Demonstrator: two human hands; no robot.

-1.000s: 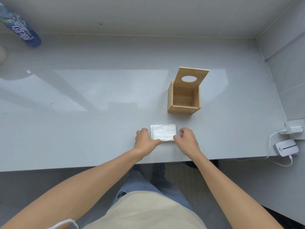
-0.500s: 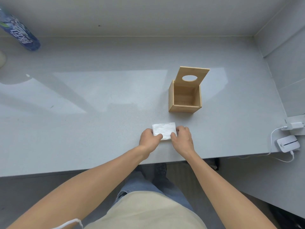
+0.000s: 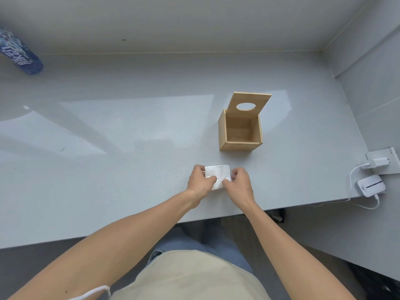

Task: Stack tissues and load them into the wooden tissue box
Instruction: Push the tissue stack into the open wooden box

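White and soft, the tissue stack (image 3: pixel 217 175) sat close to the table's (image 3: pixel 129 161) near edge, a little right of its middle, pinched from both sides. The left hand (image 3: pixel 200 180) had thumb and fingers closed on its left edge, and the right hand (image 3: pixel 239 184) had its fingers closed on the near right corner. Whether the stack rested on the surface or was just clear of it, I couldn't tell.

It looked feather-light and limp, likely to sag, fan apart or shed a sheet if held by one corner. A grip on two opposite edges, squeezing the layers together, seemed the safest hold.

Farther back and slightly right stood the wooden tissue box (image 3: pixel 240 132), well apart from the hands, its lid (image 3: pixel 249 105) with the oval hole tipped up and the inside bare.

At the far left corner lay a blue bottle (image 3: pixel 18 54) with white lettering I couldn't read. A white device (image 3: pixel 371 185) at the right edge carried a small dark mark, too tiny to make out.
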